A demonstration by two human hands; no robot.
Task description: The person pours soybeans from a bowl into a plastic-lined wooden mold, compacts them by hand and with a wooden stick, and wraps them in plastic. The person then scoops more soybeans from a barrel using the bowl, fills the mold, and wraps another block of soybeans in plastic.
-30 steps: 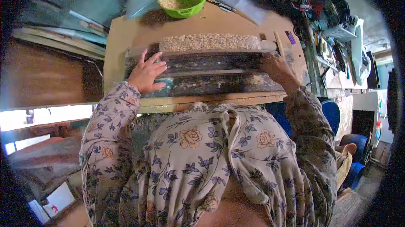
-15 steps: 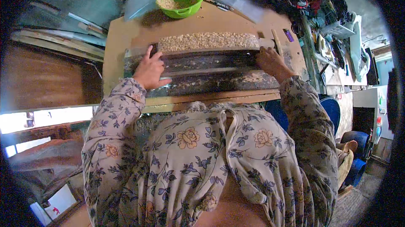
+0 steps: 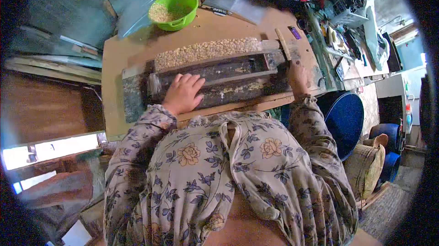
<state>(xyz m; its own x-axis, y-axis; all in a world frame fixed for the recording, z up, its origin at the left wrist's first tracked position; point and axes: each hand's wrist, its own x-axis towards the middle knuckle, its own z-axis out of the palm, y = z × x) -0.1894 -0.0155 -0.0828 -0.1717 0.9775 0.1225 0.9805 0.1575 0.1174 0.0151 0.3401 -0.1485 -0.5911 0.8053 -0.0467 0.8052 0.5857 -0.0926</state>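
A long slab of pale, nut-like pieces lies along the far side of a dark, worn wooden frame. My left hand rests palm down on the frame's near bar, its fingers stretched out and a little apart, holding nothing. At the frame's right end, my right hand has its fingers curled at the near end of a thin wooden stick. Its fingertips are partly hidden. A narrow dark gap shows between the slab and the near bar.
A green basin with more pale pieces stands at the back left of the tabletop. Behind the slab lies a clear plastic sheet. A purple lighter sits at right. Blue barrels stand below the table's right side.
My left hand has moved from the slab's left end to the near bar. My right hand has shifted outward to the stick's near end. The view has tilted, and the frame now sits at a slant.
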